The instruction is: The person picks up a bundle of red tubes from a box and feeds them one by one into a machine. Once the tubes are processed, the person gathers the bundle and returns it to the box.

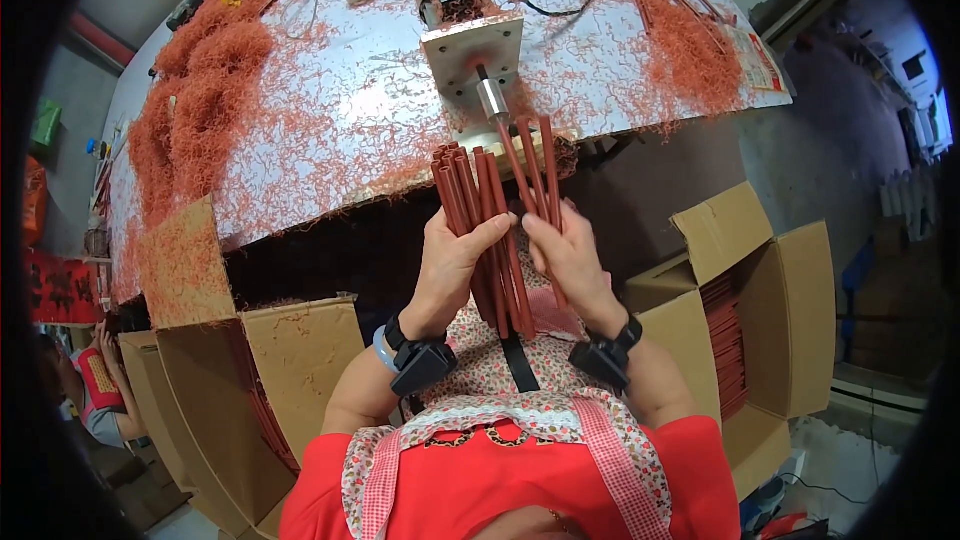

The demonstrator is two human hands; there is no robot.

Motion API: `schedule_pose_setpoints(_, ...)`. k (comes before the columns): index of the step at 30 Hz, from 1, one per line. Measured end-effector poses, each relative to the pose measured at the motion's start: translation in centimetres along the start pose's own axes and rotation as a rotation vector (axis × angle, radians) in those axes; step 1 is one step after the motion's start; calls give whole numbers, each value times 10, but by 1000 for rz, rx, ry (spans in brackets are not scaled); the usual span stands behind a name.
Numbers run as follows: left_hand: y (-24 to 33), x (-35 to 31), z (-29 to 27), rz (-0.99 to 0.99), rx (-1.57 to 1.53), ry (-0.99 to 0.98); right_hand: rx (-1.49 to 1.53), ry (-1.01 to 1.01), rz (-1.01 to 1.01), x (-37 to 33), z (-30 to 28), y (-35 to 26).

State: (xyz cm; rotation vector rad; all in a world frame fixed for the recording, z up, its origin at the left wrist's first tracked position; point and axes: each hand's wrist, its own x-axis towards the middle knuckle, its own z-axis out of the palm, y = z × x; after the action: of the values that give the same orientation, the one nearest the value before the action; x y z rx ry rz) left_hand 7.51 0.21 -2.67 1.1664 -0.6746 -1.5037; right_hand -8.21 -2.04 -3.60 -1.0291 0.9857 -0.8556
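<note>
While hands (455,265) clasp red tubes (490,210), cardboard boxes (760,310) flank

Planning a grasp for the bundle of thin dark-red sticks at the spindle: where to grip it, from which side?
Grip the bundle of thin dark-red sticks around its lower half, from both sides as the hands do: left hand, right hand. The sticks stand near upright and fan out at the top.

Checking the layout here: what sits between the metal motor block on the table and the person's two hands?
In the head view, the bundle of red sticks fills that stretch, held by the left hand and right hand, tips reaching the motor block and its shaft.
</note>
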Motion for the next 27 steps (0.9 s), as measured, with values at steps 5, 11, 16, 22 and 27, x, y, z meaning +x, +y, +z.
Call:
schedule_pose_setpoints(5,2,4,1,27,-1,32,80,52,58,3,1,1)
schedule_pose_setpoints(11,-4,11,15,-18,-123,20,2,85,54,-33,14,8)
schedule_pose_setpoints(16,-9,5,6,-81,-70,-68,27,134,3,-12,4,5)
schedule_pose_setpoints(22,-26,-31,-11,-352,-66,-153,-5,100,-52,-3,4,-2)
schedule_pose_setpoints(27,-13,-32,-25,-343,-6,-144,-73,49,49,-20,0,-2)
